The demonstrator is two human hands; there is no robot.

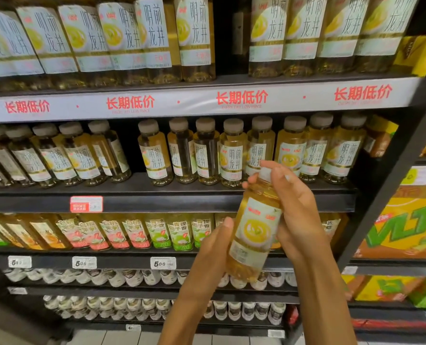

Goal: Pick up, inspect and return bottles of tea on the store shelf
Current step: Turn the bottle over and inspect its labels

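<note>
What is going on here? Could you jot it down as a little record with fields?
place: store shelves of bottled drinks
held item: tea bottle, pale yellow, tilted, in front of the shelves
left hand: holds the bottle's lower part
right hand: holds the upper part, fingers by the cap
matching row: tea bottles on the second shelf, with a gap in the row
stage: bottle off the shelf, being inspected, not yet returned

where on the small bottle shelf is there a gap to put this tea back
The tea bottle is held in the left hand and right hand. One bare patch on the middle shelf lies between the left group of bottles and the right group. From there rightward the row is packed.
</note>
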